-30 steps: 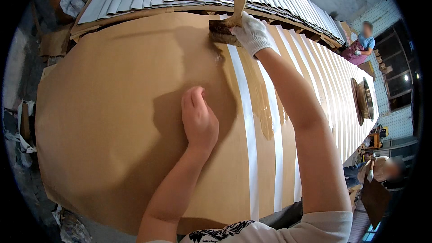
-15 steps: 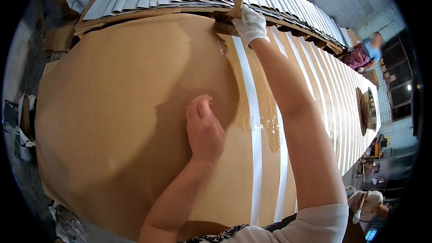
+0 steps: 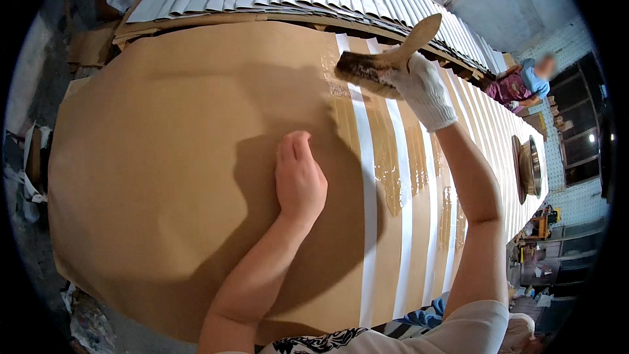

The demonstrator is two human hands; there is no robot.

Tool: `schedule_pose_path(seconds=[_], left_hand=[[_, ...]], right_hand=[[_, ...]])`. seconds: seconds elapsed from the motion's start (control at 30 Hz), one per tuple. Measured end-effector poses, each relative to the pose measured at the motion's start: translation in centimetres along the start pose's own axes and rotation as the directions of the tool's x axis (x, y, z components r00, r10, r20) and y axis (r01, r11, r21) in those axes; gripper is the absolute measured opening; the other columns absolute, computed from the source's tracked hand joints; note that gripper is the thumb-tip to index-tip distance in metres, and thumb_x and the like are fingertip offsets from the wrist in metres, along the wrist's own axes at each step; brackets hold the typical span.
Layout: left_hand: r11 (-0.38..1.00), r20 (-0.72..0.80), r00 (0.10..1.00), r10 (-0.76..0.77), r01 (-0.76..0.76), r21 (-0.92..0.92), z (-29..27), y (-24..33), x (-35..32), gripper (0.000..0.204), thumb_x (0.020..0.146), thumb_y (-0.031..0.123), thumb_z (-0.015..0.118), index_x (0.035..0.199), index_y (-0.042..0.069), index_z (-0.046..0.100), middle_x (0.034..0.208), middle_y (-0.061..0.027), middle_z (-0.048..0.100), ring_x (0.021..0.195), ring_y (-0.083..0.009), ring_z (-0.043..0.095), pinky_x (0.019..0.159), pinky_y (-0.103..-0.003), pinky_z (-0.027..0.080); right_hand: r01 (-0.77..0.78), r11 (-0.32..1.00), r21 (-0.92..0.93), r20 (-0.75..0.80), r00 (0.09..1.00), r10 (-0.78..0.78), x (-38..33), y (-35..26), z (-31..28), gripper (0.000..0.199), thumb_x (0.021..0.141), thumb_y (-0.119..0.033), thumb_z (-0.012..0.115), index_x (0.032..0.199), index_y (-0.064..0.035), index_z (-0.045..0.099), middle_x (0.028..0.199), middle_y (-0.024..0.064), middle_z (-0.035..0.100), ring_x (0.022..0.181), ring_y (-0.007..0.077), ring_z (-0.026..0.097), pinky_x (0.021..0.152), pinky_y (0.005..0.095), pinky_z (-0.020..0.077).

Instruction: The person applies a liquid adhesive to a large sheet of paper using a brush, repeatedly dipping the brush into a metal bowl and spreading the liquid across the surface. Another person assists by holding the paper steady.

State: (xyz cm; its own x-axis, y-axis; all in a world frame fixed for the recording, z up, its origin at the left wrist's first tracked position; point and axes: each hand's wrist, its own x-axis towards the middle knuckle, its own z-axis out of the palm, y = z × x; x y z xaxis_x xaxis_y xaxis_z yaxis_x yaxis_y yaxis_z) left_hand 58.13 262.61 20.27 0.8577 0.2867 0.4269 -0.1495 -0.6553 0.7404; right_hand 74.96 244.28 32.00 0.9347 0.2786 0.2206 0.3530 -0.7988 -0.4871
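Head | right hand (image 3: 424,92) partly hides brush (image 3: 385,61) | left hand (image 3: 300,180): palm hidden

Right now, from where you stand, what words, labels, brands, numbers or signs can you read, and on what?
None can be read.
Shirt: black print, too unclear to read.
Brush: no lettering visible.
Brown sheets: no lettering visible.
Anything farther off: too small or blurred to tell.

At upper right, a co-worker (image 3: 527,84) has a blurred face. Near top centre, the brush (image 3: 375,69) partly hides the gloved right hand (image 3: 422,92). The bottom edge cuts off a pale shirt (image 3: 473,324).
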Motion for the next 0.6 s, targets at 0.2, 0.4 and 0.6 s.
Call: schedule_pose_path(seconds=[0.2, 0.4, 0.6], left_hand=[[0.999, -0.071, 0.997, 0.036, -0.035, 0.015, 0.1, 0.2, 0.2, 0.026, 0.09, -0.01, 0.049, 0.115, -0.002, 0.051, 0.11, -0.0183, 0.056, 0.099, -0.0337, 0.059, 0.088, -0.043, 0.048], [0.999, -0.074, 0.996, 0.051, -0.051, -0.002, 0.5, -0.2, 0.3, 0.027, 0.09, -0.01, 0.049, 0.115, -0.002, 0.051, 0.109, -0.0181, 0.056, 0.099, -0.0333, 0.059, 0.088, -0.043, 0.049], [1.0, -0.054, 0.998, 0.012, -0.013, -0.027, 0.5, -0.2, 0.6, 0.028, 0.089, -0.012, 0.048, 0.115, -0.002, 0.051, 0.111, -0.0183, 0.057, 0.1, -0.0338, 0.059, 0.089, -0.042, 0.049]], right_hand=[[-0.052, 0.996, 0.067, 0.112, 0.993, 0.044, -2.6, -0.6, 1.1, 0.028, 0.086, -0.013, 0.072, 0.112, -0.0011, 0.068, 0.095, 0.0083, 0.071, 0.085, 0.0163, 0.065, 0.078, 0.0326, 0.0529], [-0.025, 0.995, -0.092, 0.002, 1.0, 0.025, 1.0, -0.3, 3.2, 0.029, 0.085, -0.019, 0.072, 0.111, -0.0052, 0.067, 0.095, 0.0158, 0.073, 0.089, 0.0291, 0.07, 0.082, 0.0406, 0.0545], [0.073, 0.977, -0.201, -0.129, 0.987, -0.1, 6.5, 2.2, 6.1, 0.036, 0.086, -0.026, 0.07, 0.115, -0.007, 0.064, 0.102, 0.0183, 0.072, 0.096, 0.0347, 0.07, 0.085, 0.0436, 0.0549]])
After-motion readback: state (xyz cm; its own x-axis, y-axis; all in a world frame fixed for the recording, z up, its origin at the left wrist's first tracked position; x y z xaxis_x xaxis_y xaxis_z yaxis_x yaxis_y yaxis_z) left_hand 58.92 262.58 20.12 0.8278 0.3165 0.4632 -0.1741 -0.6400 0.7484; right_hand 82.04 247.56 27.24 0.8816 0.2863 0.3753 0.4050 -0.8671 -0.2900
